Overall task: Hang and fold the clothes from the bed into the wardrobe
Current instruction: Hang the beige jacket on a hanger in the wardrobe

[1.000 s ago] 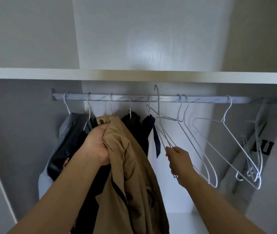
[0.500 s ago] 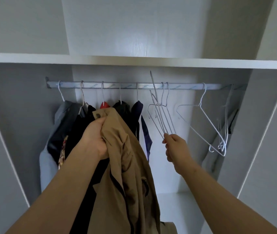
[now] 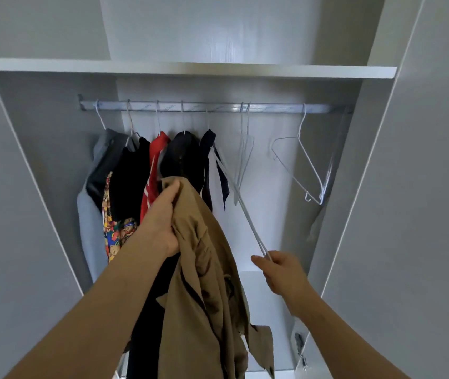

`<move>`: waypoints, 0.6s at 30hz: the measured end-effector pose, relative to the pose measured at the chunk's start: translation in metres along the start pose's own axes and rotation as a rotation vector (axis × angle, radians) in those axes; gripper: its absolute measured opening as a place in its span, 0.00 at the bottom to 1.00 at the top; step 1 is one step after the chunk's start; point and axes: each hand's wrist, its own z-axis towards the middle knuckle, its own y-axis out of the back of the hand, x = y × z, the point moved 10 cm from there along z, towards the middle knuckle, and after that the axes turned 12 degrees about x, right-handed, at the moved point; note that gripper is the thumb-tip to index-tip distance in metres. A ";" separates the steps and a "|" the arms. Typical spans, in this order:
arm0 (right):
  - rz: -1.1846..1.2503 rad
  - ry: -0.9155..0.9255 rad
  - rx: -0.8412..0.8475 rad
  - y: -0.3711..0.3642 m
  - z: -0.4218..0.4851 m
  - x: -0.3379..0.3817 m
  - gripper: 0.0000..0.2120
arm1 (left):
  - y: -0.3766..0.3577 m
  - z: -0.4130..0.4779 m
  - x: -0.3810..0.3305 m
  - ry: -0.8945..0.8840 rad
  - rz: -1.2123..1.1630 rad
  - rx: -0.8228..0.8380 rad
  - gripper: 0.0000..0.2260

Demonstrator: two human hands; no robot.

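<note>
White wardrobe interior, metal rail [image 3: 217, 108] part-filled. Thin white wire hanger [image 3: 242, 206] now off rail, pinched by right hand [image 3: 283, 272]. Left hand [image 3: 163, 222] clenched on tan fabric coat [image 3: 204, 269], in front of hung garments. Judgement: coat ready for hanger.

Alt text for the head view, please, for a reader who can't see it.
At an open wardrobe, the left hand grips a bunched tan coat while the right hand pinches a white wire hanger below the rail. Several garments hang at the rail's left; empty hangers hang to the right.
</note>
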 end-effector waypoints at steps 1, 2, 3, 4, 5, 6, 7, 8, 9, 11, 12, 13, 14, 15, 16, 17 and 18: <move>-0.038 0.013 0.038 0.001 -0.009 0.000 0.18 | -0.002 -0.003 0.008 0.030 0.005 0.006 0.19; -0.072 0.031 0.089 0.001 -0.018 0.002 0.19 | -0.005 -0.004 0.015 0.061 0.013 0.021 0.20; -0.103 0.047 0.146 0.001 -0.027 0.004 0.21 | -0.009 -0.005 0.021 0.094 0.027 0.044 0.21; -0.135 0.055 0.202 0.000 -0.035 0.006 0.22 | -0.013 -0.006 0.027 0.123 0.044 0.072 0.22; -0.167 0.053 0.251 0.001 -0.043 0.009 0.22 | -0.019 -0.006 0.031 0.141 0.054 0.100 0.21; -0.196 0.049 0.289 0.002 -0.051 0.011 0.22 | -0.025 -0.005 0.035 0.154 0.056 0.127 0.20; -0.216 0.043 0.319 0.003 -0.056 0.013 0.21 | -0.031 -0.004 0.038 0.162 0.063 0.148 0.19; -0.229 0.036 0.341 0.005 -0.061 0.015 0.21 | -0.037 -0.003 0.040 0.171 0.092 0.166 0.18; -0.245 0.025 0.357 0.007 -0.065 0.016 0.20 | -0.042 -0.003 0.042 0.184 0.146 0.181 0.17; -0.302 -0.022 0.383 0.009 -0.072 0.016 0.18 | -0.050 -0.004 0.048 0.229 0.277 0.183 0.14; -0.332 -0.043 0.393 0.007 -0.074 0.015 0.16 | -0.052 -0.006 0.051 0.242 0.318 0.166 0.12; -0.342 -0.047 0.397 0.005 -0.075 0.017 0.14 | -0.054 -0.008 0.053 0.240 0.338 0.144 0.09; -0.319 -0.032 0.394 0.002 -0.075 0.021 0.12 | -0.055 -0.010 0.055 0.228 0.358 0.119 0.07; -0.265 -0.003 0.377 -0.001 -0.072 0.029 0.09 | -0.058 -0.010 0.056 0.208 0.383 0.099 0.06; -0.196 0.032 0.353 -0.005 -0.069 0.038 0.07 | -0.061 -0.010 0.057 0.183 0.414 0.087 0.06; -0.147 0.071 0.330 -0.008 -0.066 0.048 0.06 | -0.065 -0.010 0.056 0.158 0.443 0.086 0.06; -0.132 0.116 0.305 -0.012 -0.063 0.059 0.06 | -0.069 -0.009 0.055 0.136 0.465 0.095 0.05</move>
